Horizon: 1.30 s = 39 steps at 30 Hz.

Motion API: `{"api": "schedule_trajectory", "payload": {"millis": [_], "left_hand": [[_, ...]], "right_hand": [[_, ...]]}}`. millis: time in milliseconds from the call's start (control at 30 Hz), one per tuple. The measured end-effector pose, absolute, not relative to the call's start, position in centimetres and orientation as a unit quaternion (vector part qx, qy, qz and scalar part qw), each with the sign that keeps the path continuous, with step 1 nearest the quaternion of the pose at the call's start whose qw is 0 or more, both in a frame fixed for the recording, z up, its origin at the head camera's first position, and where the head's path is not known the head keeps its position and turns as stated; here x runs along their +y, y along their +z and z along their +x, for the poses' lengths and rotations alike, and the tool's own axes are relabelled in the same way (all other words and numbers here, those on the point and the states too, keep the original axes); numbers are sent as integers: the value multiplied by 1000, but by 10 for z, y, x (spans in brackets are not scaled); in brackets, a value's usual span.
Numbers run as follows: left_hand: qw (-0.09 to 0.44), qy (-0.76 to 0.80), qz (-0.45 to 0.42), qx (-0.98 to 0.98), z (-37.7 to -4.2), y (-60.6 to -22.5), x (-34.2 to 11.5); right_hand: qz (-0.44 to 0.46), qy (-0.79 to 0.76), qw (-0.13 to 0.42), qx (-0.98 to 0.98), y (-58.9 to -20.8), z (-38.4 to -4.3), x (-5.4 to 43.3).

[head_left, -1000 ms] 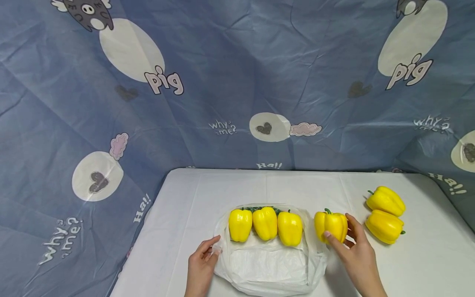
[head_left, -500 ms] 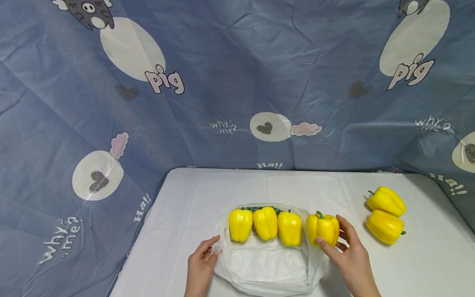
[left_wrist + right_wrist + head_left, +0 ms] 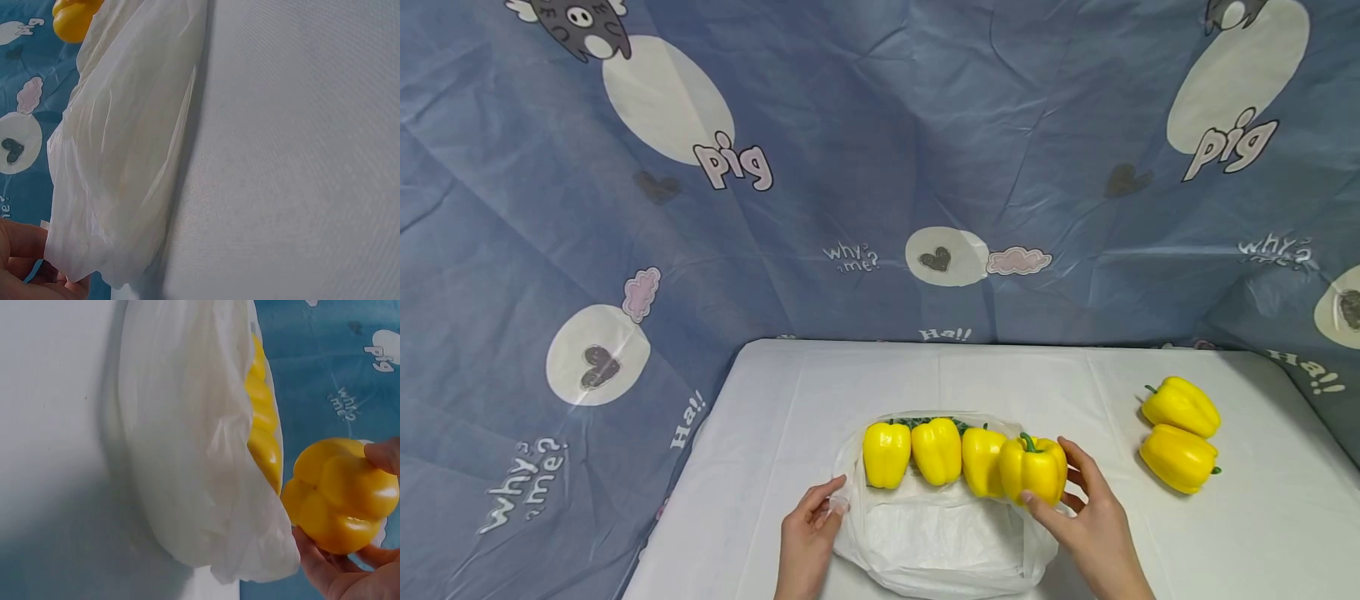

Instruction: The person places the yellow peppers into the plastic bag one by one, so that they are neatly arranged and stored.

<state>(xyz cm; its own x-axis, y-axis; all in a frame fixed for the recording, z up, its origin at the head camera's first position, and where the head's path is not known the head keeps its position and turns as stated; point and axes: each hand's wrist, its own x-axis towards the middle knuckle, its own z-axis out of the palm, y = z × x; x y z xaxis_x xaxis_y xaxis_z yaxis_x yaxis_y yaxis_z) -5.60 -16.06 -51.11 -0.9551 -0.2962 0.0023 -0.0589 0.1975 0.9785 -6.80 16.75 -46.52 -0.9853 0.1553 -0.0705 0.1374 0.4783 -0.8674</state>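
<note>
So: right hand (image 3: 1093, 521) grips a yellow pepper (image 3: 1032, 471), thumb on the near side, fingers round the right — stem up, at the right rim of the white plastic bag (image 3: 943, 579). In the head view it overlaps the rightmost of three bagged peppers (image 3: 936, 452), lined up along the far side; can't tell if they touch. Left hand (image 3: 811, 529) pinches the bag's left edge — fingers closed on the film. Two loose peppers (image 3: 1180, 457) lie together on the white table (image 3: 775, 433), right of the right hand.
</note>
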Motion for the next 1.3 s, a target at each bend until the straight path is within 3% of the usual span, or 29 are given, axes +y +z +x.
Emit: {"api": "schedule_trajectory", "payload": {"millis": [300,1300], "left_hand": [[97,-622,116,-768,-57,-512,-161],[74,-627,129,-764,-58,-511,-160]], "right_hand": [[-90,531,-39,-842,-464,-68,156],[-13,532,-48,-845,-469,-63,119]]}}
